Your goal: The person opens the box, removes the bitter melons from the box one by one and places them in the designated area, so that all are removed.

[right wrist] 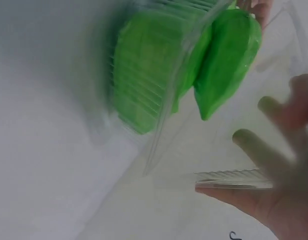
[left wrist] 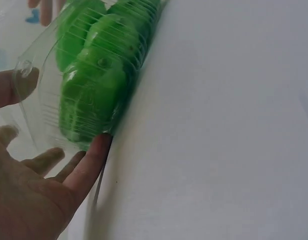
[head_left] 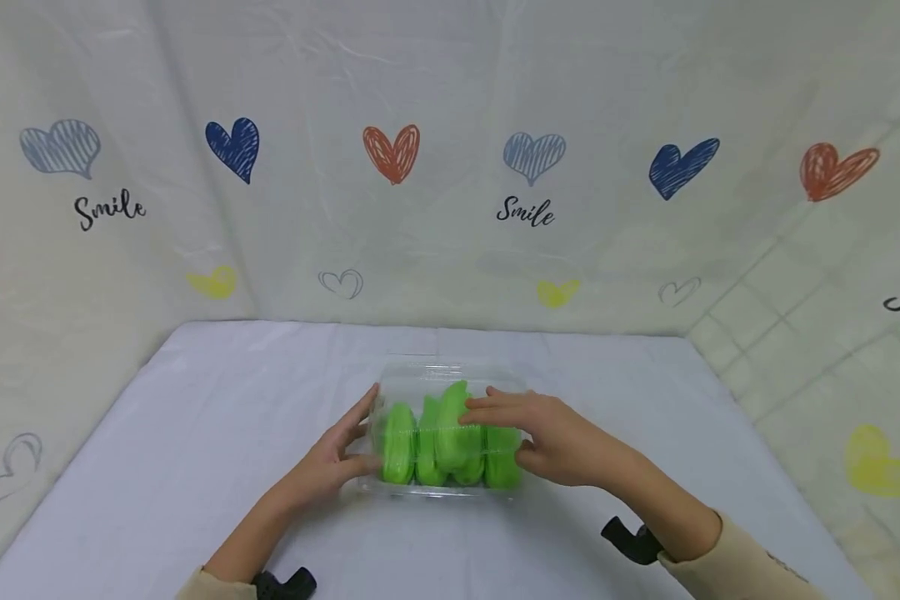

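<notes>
1. Largest is the pale backdrop [head_left: 450,250], where we see blue, red and yellow hearts and "Smile" lettering [head_left: 525,212].
2. Next we have the bench [head_left: 195,467], covered in white and running up to the backdrop.
3. On the bench, between the two hands, sits the clear plastic container [head_left: 450,492] with ribbed walls. More clear plastic rises behind its contents.
4. At the container's right side we find the right hand [head_left: 551,433]. Its fingers [right wrist: 259,150] are straight and well spread, reaching in over the right part of the container. From the right wrist we see its thumb [right wrist: 234,197] lying along a ribbed clear edge, the fingers on the other side and not curled round it. A gap separates these fingertips from the nearest green piece, so they have hold of none.
5. At the container's left end is the left hand [head_left: 337,454], opened wide, its extended fingers touching the plastic from outside, thumb toward the front. The wall lies between these fingers and the contents.
6. Inside the container we see several green pieces [head_left: 398,446] side by side, the tallest near the middle and poking above the rim.
7. Smallest are the black wrist mounts [head_left: 630,540], one below each forearm.
</notes>
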Motion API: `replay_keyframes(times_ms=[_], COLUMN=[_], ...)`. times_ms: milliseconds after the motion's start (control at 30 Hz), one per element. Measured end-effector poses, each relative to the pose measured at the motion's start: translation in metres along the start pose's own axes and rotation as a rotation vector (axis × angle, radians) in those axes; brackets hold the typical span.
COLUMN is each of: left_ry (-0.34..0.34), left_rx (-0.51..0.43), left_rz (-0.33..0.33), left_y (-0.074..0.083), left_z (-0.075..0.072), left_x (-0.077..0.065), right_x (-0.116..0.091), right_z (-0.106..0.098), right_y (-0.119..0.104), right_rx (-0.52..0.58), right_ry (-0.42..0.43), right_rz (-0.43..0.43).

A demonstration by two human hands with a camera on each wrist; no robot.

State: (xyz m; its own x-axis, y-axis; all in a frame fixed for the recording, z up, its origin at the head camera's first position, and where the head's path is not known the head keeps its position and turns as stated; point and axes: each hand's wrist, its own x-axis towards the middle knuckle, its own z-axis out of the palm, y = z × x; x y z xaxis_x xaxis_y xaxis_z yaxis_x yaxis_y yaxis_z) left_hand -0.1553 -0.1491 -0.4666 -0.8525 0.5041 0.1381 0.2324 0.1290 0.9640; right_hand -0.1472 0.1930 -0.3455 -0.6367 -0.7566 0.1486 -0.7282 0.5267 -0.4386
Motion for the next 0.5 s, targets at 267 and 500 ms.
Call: replay_keyframes(times_ms=[267, 500], left_ry=[0.009, 0.004], left_rx=[-0.162, -0.267], left_rz=[-0.218, -0.249], left_y=[0.002, -0.001], left_z=[-0.003, -0.002], left_x=[0.0, 0.003], right_x=[0.001, 0.005], right_z=[-0.005, -0.014], right_y=[0.006, 0.012], right_rx=[0.014, 0.055], right_ry=[0.098, 0.138], right_rz=[0.001, 0.023])
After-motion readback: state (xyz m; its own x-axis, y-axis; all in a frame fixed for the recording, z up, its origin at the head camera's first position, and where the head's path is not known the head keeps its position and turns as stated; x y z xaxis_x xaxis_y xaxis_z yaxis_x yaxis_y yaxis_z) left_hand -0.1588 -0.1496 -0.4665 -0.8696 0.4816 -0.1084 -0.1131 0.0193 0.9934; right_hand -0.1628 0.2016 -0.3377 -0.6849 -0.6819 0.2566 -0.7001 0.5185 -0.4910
